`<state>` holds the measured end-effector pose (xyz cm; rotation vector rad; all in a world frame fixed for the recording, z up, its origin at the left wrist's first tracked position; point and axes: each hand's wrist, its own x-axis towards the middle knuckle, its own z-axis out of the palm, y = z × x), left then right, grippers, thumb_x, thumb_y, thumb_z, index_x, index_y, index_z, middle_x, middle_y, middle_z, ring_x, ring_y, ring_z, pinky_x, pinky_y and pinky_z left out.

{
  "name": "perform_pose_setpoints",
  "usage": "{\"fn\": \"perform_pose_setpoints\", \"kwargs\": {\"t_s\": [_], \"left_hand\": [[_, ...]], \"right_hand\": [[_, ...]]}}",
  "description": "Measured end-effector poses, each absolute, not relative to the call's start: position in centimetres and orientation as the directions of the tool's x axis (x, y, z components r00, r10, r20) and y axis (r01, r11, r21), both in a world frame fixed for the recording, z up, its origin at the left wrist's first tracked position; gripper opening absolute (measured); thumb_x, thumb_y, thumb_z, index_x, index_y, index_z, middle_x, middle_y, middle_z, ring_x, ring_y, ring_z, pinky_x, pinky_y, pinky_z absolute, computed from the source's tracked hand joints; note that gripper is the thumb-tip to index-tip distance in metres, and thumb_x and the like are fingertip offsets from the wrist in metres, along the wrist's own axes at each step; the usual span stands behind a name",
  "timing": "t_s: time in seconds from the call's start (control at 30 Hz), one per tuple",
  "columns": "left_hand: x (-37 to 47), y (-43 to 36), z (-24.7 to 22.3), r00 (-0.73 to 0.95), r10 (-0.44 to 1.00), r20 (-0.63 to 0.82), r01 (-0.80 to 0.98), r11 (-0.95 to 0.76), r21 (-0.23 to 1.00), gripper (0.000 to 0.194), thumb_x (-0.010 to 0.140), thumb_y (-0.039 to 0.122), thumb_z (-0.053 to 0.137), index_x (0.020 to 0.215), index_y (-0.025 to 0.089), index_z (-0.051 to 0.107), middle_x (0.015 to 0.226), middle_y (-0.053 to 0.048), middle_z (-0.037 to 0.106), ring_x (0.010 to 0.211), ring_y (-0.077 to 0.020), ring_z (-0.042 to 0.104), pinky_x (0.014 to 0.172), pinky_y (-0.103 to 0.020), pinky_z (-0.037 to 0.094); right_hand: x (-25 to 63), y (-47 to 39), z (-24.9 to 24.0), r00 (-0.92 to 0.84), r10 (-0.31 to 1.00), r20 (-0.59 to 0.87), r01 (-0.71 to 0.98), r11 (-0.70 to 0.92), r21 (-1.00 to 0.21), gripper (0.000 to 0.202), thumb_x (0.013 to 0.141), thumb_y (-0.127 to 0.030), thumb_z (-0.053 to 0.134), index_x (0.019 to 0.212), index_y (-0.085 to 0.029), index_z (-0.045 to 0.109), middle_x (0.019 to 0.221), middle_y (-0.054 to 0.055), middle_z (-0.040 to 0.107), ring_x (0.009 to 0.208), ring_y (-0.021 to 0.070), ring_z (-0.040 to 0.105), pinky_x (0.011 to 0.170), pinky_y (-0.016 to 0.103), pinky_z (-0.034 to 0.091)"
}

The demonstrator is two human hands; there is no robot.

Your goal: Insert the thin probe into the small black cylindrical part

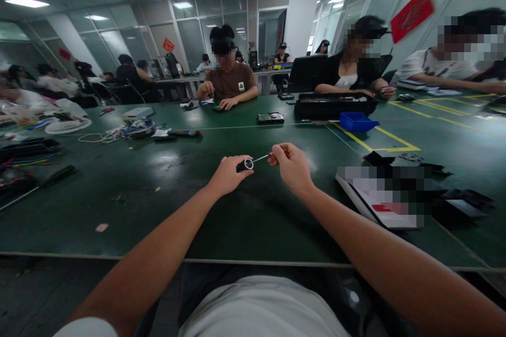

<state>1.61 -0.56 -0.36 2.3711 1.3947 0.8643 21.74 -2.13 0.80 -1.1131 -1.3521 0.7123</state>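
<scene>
Between the thumb and fingers of my left hand (231,175) is a small black cylinder (247,164), its round end ringed in white or silver and turned toward me. My right hand (290,166) pinches the reddish handle of a thin screwdriver (261,158). The slim metal shaft points left and reaches the ringed end of the cylinder; whether its tip sits in a screw is too small to tell. Both hands are raised a little over the green table (197,221), near its front edge.
An open box (375,200) and black parts (460,205) lie to the right. Farther back are a blue bin (358,122), a long black housing (336,106) and a hard drive (270,118). Cables and tools (138,127) lie at left. A person (229,81) works opposite.
</scene>
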Motion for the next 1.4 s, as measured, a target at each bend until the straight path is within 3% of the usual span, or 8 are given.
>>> {"fn": "perform_pose_setpoints", "kwargs": {"t_s": [0.2,0.37,0.5,0.97,1.1,1.3,1.4], "left_hand": [[1.6,-0.6,-0.3,0.351,0.867,0.354,0.714,-0.492,0.498,0.038,0.086,0.034,0.071,0.123,0.024,0.069,0.122,-0.007,0.071,0.111,-0.0272,0.063,0.101,-0.045,0.042],[1.5,-0.8,-0.3,0.345,0.874,0.342,0.726,-0.48,0.493,0.037,0.085,0.033,0.071,0.122,0.025,0.069,0.121,-0.007,0.072,0.11,-0.0276,0.063,0.102,-0.045,0.042],[1.5,-0.7,-0.3,0.346,0.873,0.345,0.719,-0.483,0.5,0.038,0.086,0.033,0.071,0.122,0.024,0.069,0.122,-0.007,0.071,0.113,-0.0276,0.063,0.102,-0.045,0.042],[1.1,-0.1,-1.1,0.314,0.868,0.384,0.713,-0.483,0.509,0.039,0.086,0.033,0.071,0.124,0.024,0.068,0.125,-0.008,0.07,0.116,-0.0275,0.063,0.104,-0.045,0.043],[1.1,-0.2,-1.1,0.334,0.863,0.38,0.699,-0.497,0.514,0.04,0.085,0.031,0.073,0.124,0.024,0.068,0.12,-0.008,0.072,0.111,-0.0266,0.064,0.102,-0.044,0.044],[1.1,-0.3,-0.9,0.336,0.861,0.382,0.689,-0.501,0.523,0.04,0.085,0.03,0.073,0.124,0.024,0.069,0.12,-0.007,0.071,0.111,-0.0268,0.063,0.102,-0.044,0.044],[1.1,-0.3,-0.9,0.338,0.866,0.37,0.692,-0.495,0.526,0.039,0.084,0.03,0.073,0.123,0.024,0.069,0.12,-0.007,0.071,0.11,-0.0267,0.064,0.102,-0.044,0.044]], "right_hand": [[21.8,-2.0,0.8,0.168,0.906,0.389,0.23,0.348,-0.909,0.03,0.091,-0.048,0.057,0.088,-0.02,0.064,0.075,0.005,0.072,0.066,0.0177,0.066,0.066,0.032,0.051],[22.0,-2.6,1.5,0.169,0.909,0.381,0.341,0.308,-0.888,0.036,0.084,-0.056,0.066,0.076,-0.02,0.066,0.066,0.004,0.071,0.062,0.0185,0.066,0.064,0.032,0.048],[22.1,-2.6,1.5,0.166,0.912,0.376,0.319,0.311,-0.895,0.038,0.083,-0.057,0.067,0.073,-0.021,0.065,0.066,0.004,0.072,0.062,0.0187,0.066,0.065,0.032,0.048],[21.2,-4.1,1.4,-0.036,0.852,0.523,0.361,0.499,-0.788,0.031,0.077,-0.052,0.075,0.072,-0.022,0.065,0.069,0.001,0.07,0.063,0.0164,0.06,0.061,0.03,0.044],[21.2,-3.9,1.4,0.017,0.866,0.499,0.37,0.458,-0.808,0.03,0.083,-0.05,0.069,0.075,-0.022,0.064,0.065,0.0,0.067,0.06,0.0158,0.059,0.06,0.03,0.043],[21.8,-2.9,1.2,0.027,0.894,0.447,0.35,0.41,-0.842,0.016,0.091,-0.034,0.054,0.091,-0.022,0.064,0.068,0.0,0.067,0.065,0.0172,0.064,0.064,0.031,0.046],[21.9,-2.8,1.3,0.023,0.906,0.423,0.401,0.379,-0.834,0.025,0.094,-0.041,0.05,0.084,-0.023,0.064,0.061,-0.001,0.063,0.06,0.0178,0.061,0.063,0.032,0.044]]}}
